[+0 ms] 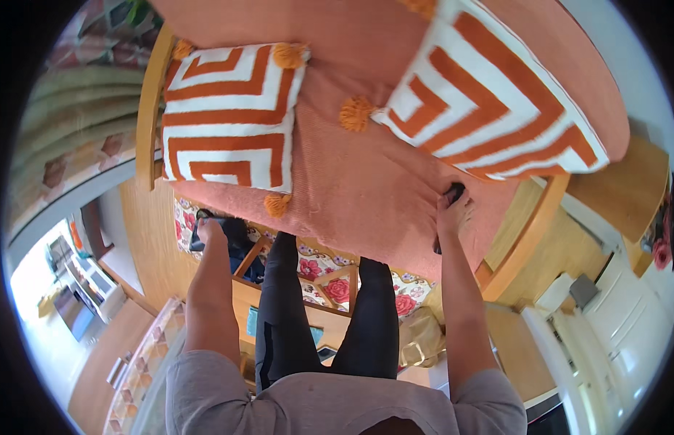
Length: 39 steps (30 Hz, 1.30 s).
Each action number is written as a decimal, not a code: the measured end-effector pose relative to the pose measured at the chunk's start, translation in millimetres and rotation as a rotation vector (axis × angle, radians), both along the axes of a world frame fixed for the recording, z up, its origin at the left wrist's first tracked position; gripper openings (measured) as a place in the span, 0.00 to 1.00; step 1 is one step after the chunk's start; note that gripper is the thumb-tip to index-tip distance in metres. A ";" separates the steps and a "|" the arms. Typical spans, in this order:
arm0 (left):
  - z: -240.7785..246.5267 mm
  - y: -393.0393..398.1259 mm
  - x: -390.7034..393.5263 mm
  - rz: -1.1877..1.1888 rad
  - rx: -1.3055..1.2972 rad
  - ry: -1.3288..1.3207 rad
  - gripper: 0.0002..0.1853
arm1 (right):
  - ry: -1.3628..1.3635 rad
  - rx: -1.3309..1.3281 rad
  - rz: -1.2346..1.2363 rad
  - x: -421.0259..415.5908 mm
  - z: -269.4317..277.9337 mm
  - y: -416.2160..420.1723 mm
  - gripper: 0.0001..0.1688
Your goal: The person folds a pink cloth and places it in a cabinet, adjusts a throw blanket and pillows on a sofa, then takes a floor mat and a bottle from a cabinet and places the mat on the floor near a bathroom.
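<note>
My right hand [454,212] is closed around a dark, long-handled object [454,191] above the seat of a sofa with a coral cover [358,185]; its full shape is hidden by the hand. At the sofa's front left edge, my left hand [210,230] grips a black item, perhaps a bag or strap [233,234], hanging low near the floor. A white cushion with rust-orange stripes [228,130] and orange pompoms lies on the sofa's left part. A second striped cushion [489,103] leans at the right against the backrest.
A floral rug [337,291] lies under the sofa's front. Wooden armrests [146,114] bound the sofa. Behind my legs is a wooden table [285,315] with an open frame. A beige bag [421,337] stands right of my legs, and a wooden side table [619,185] beyond the right armrest.
</note>
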<state>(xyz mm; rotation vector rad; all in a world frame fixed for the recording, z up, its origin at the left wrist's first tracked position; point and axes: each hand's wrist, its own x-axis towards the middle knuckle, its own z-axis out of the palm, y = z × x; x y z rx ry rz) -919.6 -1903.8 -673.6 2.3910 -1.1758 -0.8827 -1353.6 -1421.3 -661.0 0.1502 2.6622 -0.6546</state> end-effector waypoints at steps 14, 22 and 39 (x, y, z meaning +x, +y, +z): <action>-10.7 -115.2 -34.0 -0.025 0.169 0.211 0.40 | -0.478 -1.109 -0.076 123.7 114.3 -450.2 0.24; 0.7 -132.1 17.0 -0.308 0.133 -0.013 0.43 | -0.618 -0.226 -0.110 115.7 215.3 -90.1 0.31; 0.6 -194.7 53.7 -0.843 -0.419 -0.091 0.15 | 0.563 -0.024 1.871 85.1 3.2 -748.0 0.25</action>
